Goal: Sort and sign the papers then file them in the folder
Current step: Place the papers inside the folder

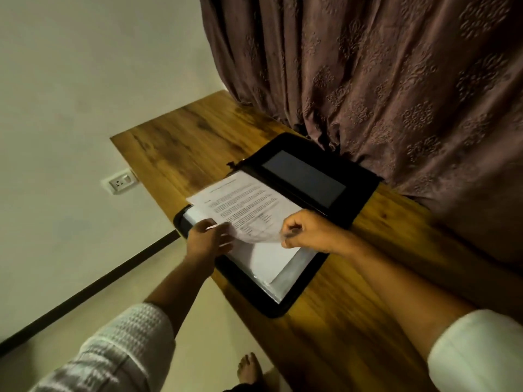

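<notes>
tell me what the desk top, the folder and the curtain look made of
Desk top: wood or wood-look laminate, smooth and slightly glossy; grain streaks and soft reflections.
Folder: black, matte, probably fabric or faux leather; soft rounded corners, a zip pull.
Curtain: woven cloth, mauve, with raised floral motifs; hangs in folds.

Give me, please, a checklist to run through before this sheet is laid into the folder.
1. Folder lies open on the table: ok.
2. Right hand pinches the printed sheet at its near corner: ok.
3. Left hand has a firm hold on the sheet's other side: cannot tell.
4. Sheet is flat: not ok, its near edge curls between the hands.
5. Sheet is signed: cannot tell, the print is blurred.
6. White pages already in the folder lie flat: ok.
</notes>
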